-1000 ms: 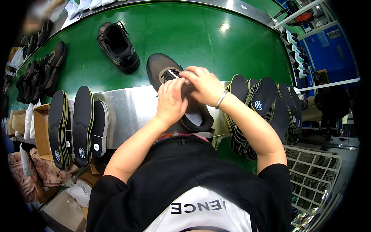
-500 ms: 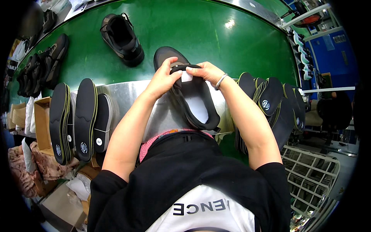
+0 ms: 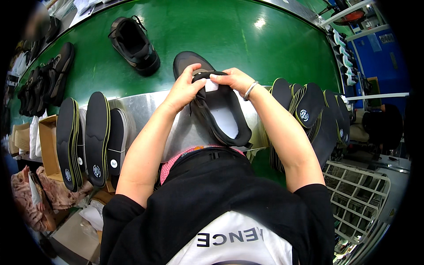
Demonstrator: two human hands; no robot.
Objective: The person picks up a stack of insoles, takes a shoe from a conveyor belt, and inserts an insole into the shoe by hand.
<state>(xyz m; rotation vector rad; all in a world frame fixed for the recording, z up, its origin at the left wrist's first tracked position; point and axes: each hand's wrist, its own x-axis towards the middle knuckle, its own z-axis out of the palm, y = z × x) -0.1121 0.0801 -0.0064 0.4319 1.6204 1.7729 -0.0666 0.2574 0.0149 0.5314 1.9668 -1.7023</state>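
A dark brown and black shoe [image 3: 240,126] lies in front of me, toe pointing away and heel toward my body. Both hands grip its tongue, which is folded up and shows a white label [image 3: 211,85]. My left hand [image 3: 185,88] pinches the tongue's left edge between thumb and fingers. On the right edge, my right hand [image 3: 236,82] presses with the thumb, a silver bangle at its wrist. Inside the shoe opening a pale inner sole [image 3: 224,122] shows. The toe rests over the green surface; the heel lies above the metal edge.
Another dark shoe [image 3: 134,46] sits on the green table [image 3: 198,28] at the far left. Stacked black insoles [image 3: 97,139] stand to my left, more insoles [image 3: 304,106] to my right. Several shoes [image 3: 48,79] line the left side. A white wire basket [image 3: 357,198] is at lower right.
The view has shifted slightly, so the far shoes appear a little further left. My hands keep their hold on the shoe's tongue.
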